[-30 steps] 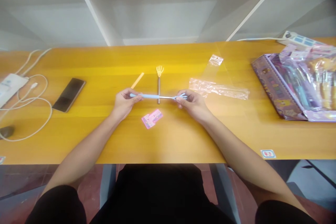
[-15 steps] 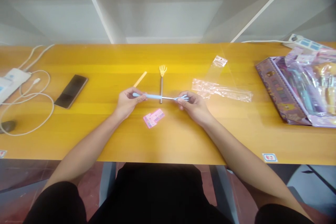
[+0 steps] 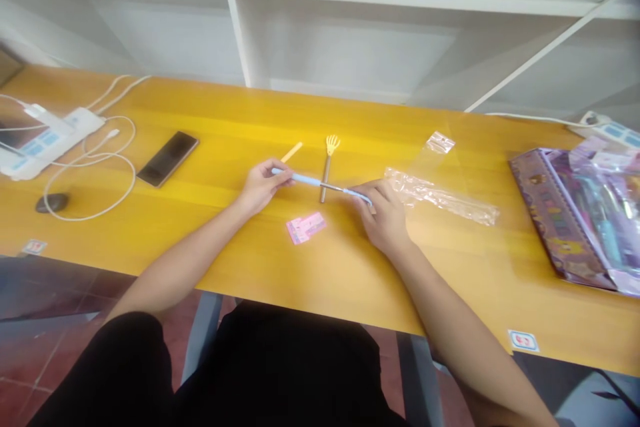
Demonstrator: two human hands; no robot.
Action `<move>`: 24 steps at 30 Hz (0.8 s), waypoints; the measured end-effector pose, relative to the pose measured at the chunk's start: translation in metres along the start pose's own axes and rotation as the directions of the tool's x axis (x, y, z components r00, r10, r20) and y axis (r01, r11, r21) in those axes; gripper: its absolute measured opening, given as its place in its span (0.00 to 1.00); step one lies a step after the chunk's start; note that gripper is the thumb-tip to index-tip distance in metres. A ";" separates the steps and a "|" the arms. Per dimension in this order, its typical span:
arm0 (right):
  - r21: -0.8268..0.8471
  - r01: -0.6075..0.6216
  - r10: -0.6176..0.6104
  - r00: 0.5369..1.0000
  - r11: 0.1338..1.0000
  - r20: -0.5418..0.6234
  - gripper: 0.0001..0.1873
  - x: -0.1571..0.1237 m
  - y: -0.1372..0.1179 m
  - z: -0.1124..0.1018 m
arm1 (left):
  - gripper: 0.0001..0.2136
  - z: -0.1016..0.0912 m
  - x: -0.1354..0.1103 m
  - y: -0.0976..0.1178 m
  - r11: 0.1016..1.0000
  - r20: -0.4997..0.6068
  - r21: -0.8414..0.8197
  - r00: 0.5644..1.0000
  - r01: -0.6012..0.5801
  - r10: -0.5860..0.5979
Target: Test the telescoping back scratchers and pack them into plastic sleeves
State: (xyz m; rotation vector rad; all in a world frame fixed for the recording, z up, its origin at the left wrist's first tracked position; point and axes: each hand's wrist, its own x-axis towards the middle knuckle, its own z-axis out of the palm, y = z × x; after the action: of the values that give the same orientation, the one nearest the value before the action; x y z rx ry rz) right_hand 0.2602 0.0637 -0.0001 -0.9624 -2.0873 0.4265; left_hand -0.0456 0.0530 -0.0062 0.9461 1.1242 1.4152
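A light-blue back scratcher (image 3: 306, 179) with a metal rod and a hand-shaped end is held crosswise above the table. My left hand (image 3: 265, 183) pinches its blue handle between thumb and fingers. At the other end, the curled fingers of my right hand (image 3: 385, 213) close about the claw, which now shows edge-on; its tips lie across the hand. Beneath the rod lies a second back scratcher's yellow claw (image 3: 332, 144) on a metal shaft (image 3: 325, 180). Just beyond my left hand is a yellow stick (image 3: 292, 151). Pink cards (image 3: 306, 227) lie nearer me.
Clear plastic wrappers (image 3: 440, 199) lie right of my hands. Farther right stands a purple box (image 3: 557, 220) of packaged items. On the left are a phone (image 3: 169, 159), a power strip (image 3: 55, 140), a white cable (image 3: 134, 177) and a dark mouse (image 3: 52, 203). Shelves back the table.
The view has turned and tilted. The blue back scratcher now slants down to the right, its claw rolled from flat to edge-on. My right hand has shifted round the claw.
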 end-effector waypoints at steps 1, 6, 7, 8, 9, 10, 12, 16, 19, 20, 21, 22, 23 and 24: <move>-0.022 0.022 -0.022 1.000 1.000 -0.001 0.12 0.000 0.002 -0.001 | 0.18 -0.001 -0.001 0.001 0.988 0.055 0.139 0.997 -0.067 0.060; -0.032 0.078 -0.075 0.992 0.996 0.104 0.12 -0.002 0.006 0.002 | 0.09 0.002 -0.013 0.006 0.548 0.535 0.636 0.823 -0.543 0.194; -0.031 0.092 -0.087 0.988 0.995 0.124 0.12 -0.003 0.007 0.003 | 0.09 0.004 -0.016 0.006 0.463 0.589 0.655 0.788 -0.597 0.182; -0.033 0.104 -0.099 0.986 0.994 0.137 0.12 -0.004 0.007 0.004 | 0.10 0.007 -0.019 0.005 0.385 0.623 0.671 0.763 -0.633 0.169; -0.038 0.115 -0.109 0.983 0.993 0.147 0.12 -0.005 0.007 0.005 | 0.11 0.009 -0.023 0.004 0.312 0.645 0.687 0.749 -0.656 0.153; -0.047 0.126 -0.118 0.981 0.991 0.153 0.12 -0.006 0.007 0.006 | 0.12 0.011 -0.025 0.003 0.244 0.659 0.702 0.740 -0.669 0.135; -0.080 0.146 -0.132 0.978 0.986 0.159 0.12 -0.006 0.006 0.007 | 0.11 0.015 -0.030 0.003 0.142 0.668 0.724 0.738 -0.675 0.097; -0.159 0.181 -0.157 0.976 0.971 0.148 0.13 0.001 -0.001 0.003 | 0.11 0.020 -0.033 0.013 0.101 0.663 0.738 0.745 -0.667 0.073; -0.176 0.176 -0.157 0.981 0.969 0.117 0.12 0.004 0.009 -0.026 | 0.13 0.003 -0.032 0.032 0.147 0.642 0.742 0.756 -0.654 0.129; -0.187 0.157 -0.141 0.985 0.970 0.095 0.11 0.001 0.019 -0.043 | 0.14 -0.009 -0.032 0.041 0.171 0.617 0.751 0.770 -0.638 0.163; -0.204 0.132 -0.121 0.990 0.970 0.067 0.11 -0.003 0.033 -0.065 | 0.14 -0.026 -0.032 0.050 0.204 0.576 0.766 0.791 -0.610 0.204; -0.241 0.093 -0.090 0.996 0.966 0.020 0.11 -0.010 0.050 -0.089 | 0.13 -0.046 -0.034 0.060 0.231 0.528 0.785 0.815 -0.575 0.238; -0.307 0.028 -0.046 0.998 0.951 -0.051 0.11 -0.018 0.069 -0.115 | 0.12 -0.067 -0.036 0.070 0.243 0.477 0.810 0.840 -0.534 0.257; -0.376 -0.031 -0.017 0.992 0.926 -0.122 0.12 -0.028 0.090 -0.140 | 0.11 -0.088 -0.040 0.078 0.246 0.432 0.829 0.855 -0.502 0.287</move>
State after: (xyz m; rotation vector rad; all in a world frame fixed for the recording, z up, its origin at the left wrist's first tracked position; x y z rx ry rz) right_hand 0.4237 0.0983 0.0233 -1.1847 -2.0916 -0.0401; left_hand -0.1435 0.0006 0.0492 2.3191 1.6377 0.8771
